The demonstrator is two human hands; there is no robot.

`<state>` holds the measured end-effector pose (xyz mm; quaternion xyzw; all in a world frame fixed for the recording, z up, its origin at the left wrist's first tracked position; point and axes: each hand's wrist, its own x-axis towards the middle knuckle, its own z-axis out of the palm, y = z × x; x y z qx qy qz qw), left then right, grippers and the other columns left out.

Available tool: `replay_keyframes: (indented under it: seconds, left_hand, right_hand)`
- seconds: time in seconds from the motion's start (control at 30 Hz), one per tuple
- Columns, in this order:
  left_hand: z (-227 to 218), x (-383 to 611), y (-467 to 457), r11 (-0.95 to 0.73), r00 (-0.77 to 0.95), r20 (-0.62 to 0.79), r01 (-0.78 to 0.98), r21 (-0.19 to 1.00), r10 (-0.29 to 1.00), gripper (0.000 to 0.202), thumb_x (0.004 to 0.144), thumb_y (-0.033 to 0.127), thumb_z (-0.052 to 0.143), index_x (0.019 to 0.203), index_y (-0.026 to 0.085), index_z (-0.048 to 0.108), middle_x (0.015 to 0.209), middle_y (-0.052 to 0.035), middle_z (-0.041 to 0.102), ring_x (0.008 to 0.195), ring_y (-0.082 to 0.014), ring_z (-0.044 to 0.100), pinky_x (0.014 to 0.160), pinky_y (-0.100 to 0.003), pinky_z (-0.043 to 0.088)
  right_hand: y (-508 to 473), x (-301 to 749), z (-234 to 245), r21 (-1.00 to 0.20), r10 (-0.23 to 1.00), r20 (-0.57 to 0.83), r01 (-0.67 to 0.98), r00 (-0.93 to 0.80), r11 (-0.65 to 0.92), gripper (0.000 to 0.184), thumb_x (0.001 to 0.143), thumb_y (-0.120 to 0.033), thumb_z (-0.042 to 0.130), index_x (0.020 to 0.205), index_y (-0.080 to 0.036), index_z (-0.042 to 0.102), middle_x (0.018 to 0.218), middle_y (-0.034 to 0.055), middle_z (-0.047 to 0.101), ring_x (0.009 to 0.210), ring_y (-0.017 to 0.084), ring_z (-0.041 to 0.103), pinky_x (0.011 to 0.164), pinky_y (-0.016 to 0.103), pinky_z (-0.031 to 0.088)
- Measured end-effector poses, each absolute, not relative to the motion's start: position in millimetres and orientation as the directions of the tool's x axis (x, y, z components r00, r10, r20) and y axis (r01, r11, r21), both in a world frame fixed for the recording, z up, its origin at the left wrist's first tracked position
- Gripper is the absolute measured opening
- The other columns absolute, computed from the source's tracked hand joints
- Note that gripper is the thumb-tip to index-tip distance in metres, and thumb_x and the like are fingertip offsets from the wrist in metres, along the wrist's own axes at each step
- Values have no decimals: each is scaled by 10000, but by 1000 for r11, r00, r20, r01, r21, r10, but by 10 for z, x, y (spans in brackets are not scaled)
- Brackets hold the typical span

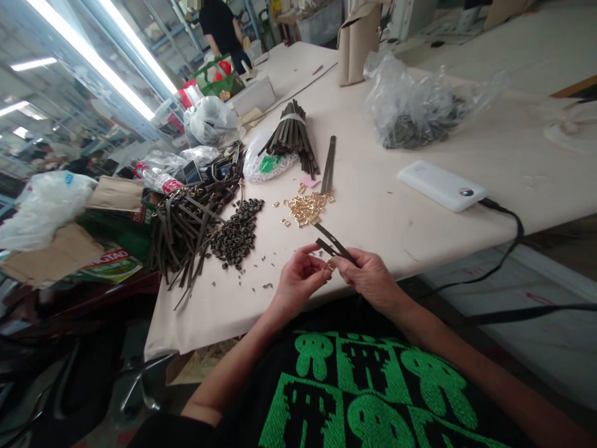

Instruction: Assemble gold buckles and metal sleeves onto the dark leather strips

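Both my hands meet at the near edge of a cream table (pixel 382 205). My right hand (pixel 370 278) is closed round a thin dark leather strap (pixel 332 240) whose folded end points up and away from me. My left hand (pixel 299 277) pinches the strap's near end, fingers pressed together; a small gold buckle seems to sit between the fingertips, too small to be sure. Just beyond lie a small heap of gold metal buckles (pixel 306 208) and a pile of small dark loops (pixel 236 233).
A loose heap of dark straps (pixel 186 230) lies at left, a tied bundle (pixel 293 134) further back. A white power bank (pixel 441 185) with black cable sits at right, a plastic bag of dark parts (pixel 420 109) behind it. Another person (pixel 219 28) stands far off.
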<state>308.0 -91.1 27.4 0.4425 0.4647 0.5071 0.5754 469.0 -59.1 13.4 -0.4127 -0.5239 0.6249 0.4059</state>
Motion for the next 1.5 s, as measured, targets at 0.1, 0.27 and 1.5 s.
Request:
replay_keyframes:
  seconds: [0.1,0.27,1.5]
  left_hand:
    - [276,3132,-913,87,-21,-94,-222,971,995,434,735,264,802,1119,194,614,768,19,663,672,-99,626,627,-220,494]
    - [282,3163,-909,121,-57,-141,-268,956,988,253,732,278,801,905,155,663,718,12,654,601,-96,625,567,-211,489]
    - [345,3186,-987,212,-35,-226,-242,947,973,203,708,260,809,795,157,658,653,15,639,579,-84,600,565,-195,487]
  right_hand:
    - [-606,4692,135,-955,921,-148,-190,-362,-228,269,816,-438,623,789,-171,610,503,-80,410,418,73,294,371,215,208]
    - [-626,4704,127,-905,907,-175,-302,-383,-301,318,798,-479,660,766,-170,594,506,-76,432,410,59,279,355,198,176]
    - [-700,4861,171,-996,944,-73,-24,-322,-85,307,851,-456,586,705,-187,601,544,-39,451,505,117,380,469,253,301]
